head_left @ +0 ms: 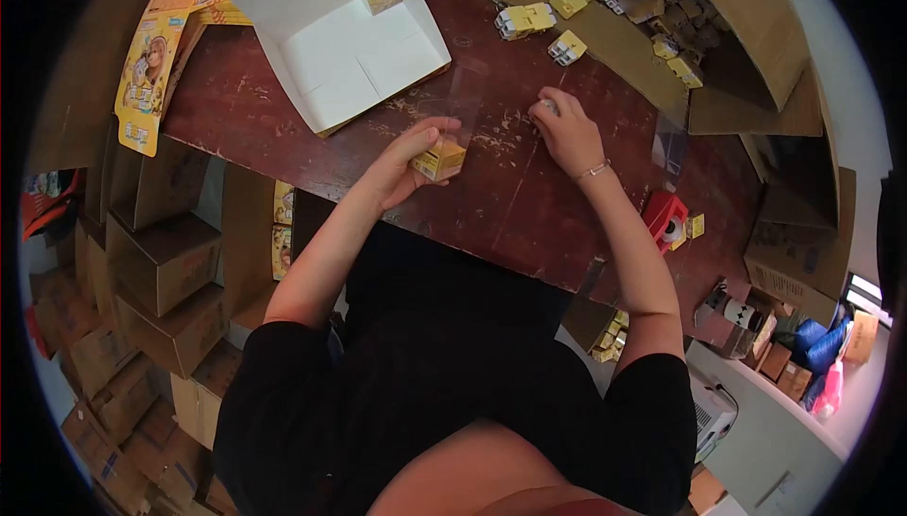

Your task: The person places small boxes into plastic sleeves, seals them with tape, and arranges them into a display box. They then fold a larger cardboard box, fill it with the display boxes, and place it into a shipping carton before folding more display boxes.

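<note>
My left hand is closed round a small yellow printed box, holding it over the near side of the dark red table. A clear plastic piece rises above that box and overlaps the tabletop in this view. To the right, my right hand has its fingers curled together low over the table. A small pale thing shows at its fingertips, and I cannot tell what it is. Beyond the hands lie a yellow-and-white small box and a yellow group of small boxes.
A white open tray at the back left has small boxes in its far corner. Flat yellow printed cards hang over the left edge. A cardboard carton holds many small boxes. A red tape dispenser stands by my right forearm.
</note>
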`<state>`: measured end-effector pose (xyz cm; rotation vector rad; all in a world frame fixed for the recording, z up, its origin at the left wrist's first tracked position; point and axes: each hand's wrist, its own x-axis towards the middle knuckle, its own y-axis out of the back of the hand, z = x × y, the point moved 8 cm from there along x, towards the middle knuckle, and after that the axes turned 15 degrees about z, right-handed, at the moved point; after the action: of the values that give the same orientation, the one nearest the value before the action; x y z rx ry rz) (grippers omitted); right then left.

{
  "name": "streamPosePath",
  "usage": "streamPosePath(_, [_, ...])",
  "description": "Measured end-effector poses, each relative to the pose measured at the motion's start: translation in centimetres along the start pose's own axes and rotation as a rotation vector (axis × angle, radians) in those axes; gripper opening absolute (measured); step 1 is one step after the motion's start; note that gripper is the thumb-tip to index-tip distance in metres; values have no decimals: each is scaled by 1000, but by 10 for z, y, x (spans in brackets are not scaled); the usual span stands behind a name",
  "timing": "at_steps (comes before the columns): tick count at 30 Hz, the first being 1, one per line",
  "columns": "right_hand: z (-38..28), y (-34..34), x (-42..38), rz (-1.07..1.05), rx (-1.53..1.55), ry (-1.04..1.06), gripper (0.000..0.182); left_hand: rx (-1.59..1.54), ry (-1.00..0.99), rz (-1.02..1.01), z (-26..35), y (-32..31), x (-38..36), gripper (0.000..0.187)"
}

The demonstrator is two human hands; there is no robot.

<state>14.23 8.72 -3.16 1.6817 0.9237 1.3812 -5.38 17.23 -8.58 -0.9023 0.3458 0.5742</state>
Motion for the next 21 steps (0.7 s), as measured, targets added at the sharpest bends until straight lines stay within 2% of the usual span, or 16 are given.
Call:
streamPosePath(2, [-1, 25, -21, -7, 146, -149, 37, 75, -36, -9, 2, -3, 5, 47])
streamPosePath(3, [-3, 33, -31, -18, 142, -159, 37, 69, -22, -12, 1, -5, 9, 47])
streamPosePath(5, [5, 38, -57, -153, 172, -319, 47, 138, -49, -62, -1, -13, 15, 43])
streamPosePath(6, [8, 42, -64, -159, 165, -334, 47, 137, -34, -71, -4, -14, 20, 43])
streamPosePath(8, [11, 39, -83, -341, 164, -370, 55, 280, -87, -29, -9, -18, 28, 50])
streamPosePath(9, [11, 46, -86, -344, 158, -381, 55, 280, -78, -38, -11, -24, 27, 50])
streamPosePath(12, [2, 67, -82, -296, 100, -266, 63, 275, -33, -17, -15, -32, 26, 43])
streamPosePath(14, [-8, 63, -90, -460, 29, -125, 64, 250, 31, -90, -22, -37, 25, 44])
streamPosePath(17, [1, 47, -99, -508, -5, -115, 60, 269, 30, -128, -25, -41, 23, 47])
streamPosePath(21, [0, 80, -71, -322, 201, -163, 52, 340, -14, -142, -26, -43, 22, 52])
